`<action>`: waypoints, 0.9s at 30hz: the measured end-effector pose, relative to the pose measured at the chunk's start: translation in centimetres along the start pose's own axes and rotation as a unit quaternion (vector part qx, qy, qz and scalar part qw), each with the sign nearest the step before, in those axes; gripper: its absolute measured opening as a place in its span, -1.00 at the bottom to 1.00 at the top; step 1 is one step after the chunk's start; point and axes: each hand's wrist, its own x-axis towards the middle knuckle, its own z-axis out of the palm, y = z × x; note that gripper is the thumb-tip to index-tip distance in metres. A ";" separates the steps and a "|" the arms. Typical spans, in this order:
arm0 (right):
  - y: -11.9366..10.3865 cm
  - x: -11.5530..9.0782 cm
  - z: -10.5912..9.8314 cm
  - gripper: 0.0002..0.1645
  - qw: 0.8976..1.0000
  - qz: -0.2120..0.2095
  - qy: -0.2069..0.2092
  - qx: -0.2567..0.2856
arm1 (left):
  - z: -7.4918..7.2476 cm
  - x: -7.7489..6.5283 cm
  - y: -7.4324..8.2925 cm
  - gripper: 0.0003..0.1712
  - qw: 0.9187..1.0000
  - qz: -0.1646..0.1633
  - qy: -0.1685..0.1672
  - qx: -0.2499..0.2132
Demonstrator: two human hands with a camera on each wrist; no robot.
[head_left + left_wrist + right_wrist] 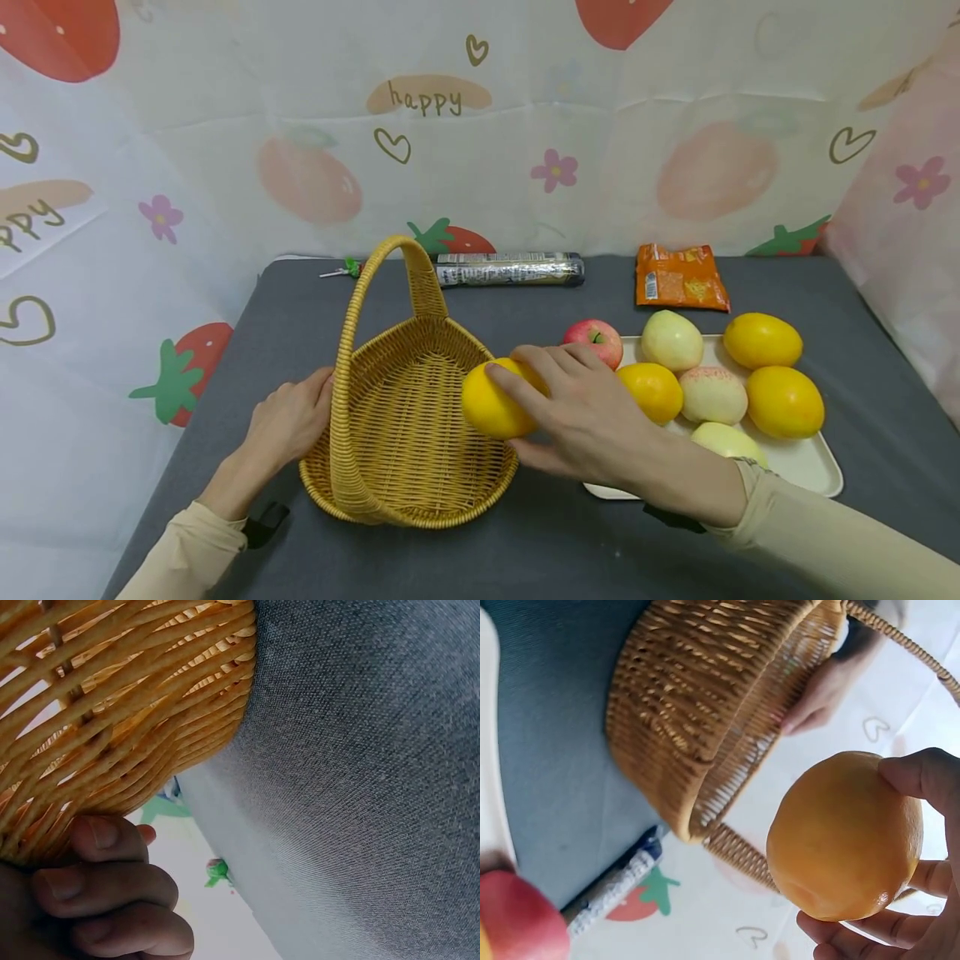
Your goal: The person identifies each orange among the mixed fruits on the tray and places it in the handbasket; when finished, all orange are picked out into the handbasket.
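Note:
My right hand [592, 417] holds a round yellow-orange fruit [501, 400] above the right rim of an empty wicker basket [420, 417]. In the right wrist view, thumb and fingers grip the smooth fruit [840, 836] from one side, and the basket's woven wall [682, 705] stands beyond it. My left hand [292, 417] grips the basket's left rim, next to the tall arched handle [345, 375]. Its fingers [112, 889] curl against the wicker [127, 697] in the left wrist view.
Right of the basket, a white tray [813, 471] carries several yellow and pale fruits; a red apple [592, 340] lies at its far left corner. Along the back are an orange snack packet [681, 279], a long silvery package [510, 269] and a small lollipop-like item [348, 267].

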 end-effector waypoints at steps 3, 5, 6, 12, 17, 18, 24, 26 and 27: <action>-0.5 0.7 0.4 -0.19 1.000 -0.008 -0.004 0.004 | 0.0 0.0 0.0 -0.47 1.000 0.000 -0.001 0.000; -0.8 1.0 0.6 -0.19 1.000 -0.012 -0.010 0.004 | 0.1 0.0 0.0 -0.46 1.000 -0.001 -0.001 0.000; -0.9 1.1 0.8 -0.20 1.000 -0.014 -0.012 0.002 | 0.1 0.0 0.0 -0.46 1.000 -0.001 -0.002 -0.001; -1.9 1.7 1.8 -0.23 0.999 -0.025 -0.023 0.001 | 0.2 0.0 -0.1 -0.45 1.000 -0.001 -0.001 -0.002; -2.8 1.9 2.8 -0.21 0.999 -0.037 -0.035 0.008 | 0.2 0.0 -0.1 -0.45 1.000 0.003 0.003 -0.004; -3.0 1.9 2.9 -0.21 0.999 -0.039 -0.037 0.007 | 0.2 0.0 -0.1 -0.45 1.000 0.003 0.003 -0.003; -3.6 2.1 4.0 -0.23 0.997 -0.053 -0.058 -0.002 | 0.1 -0.1 -0.1 -0.44 1.000 0.000 0.002 -0.004; -3.7 2.2 4.4 -0.23 0.996 -0.057 -0.065 -0.007 | 0.1 -0.1 -0.1 -0.44 1.000 -0.001 0.003 -0.005; -3.7 2.2 4.6 -0.24 0.996 -0.059 -0.069 -0.011 | 0.1 -0.1 -0.1 -0.43 1.000 -0.001 0.003 -0.005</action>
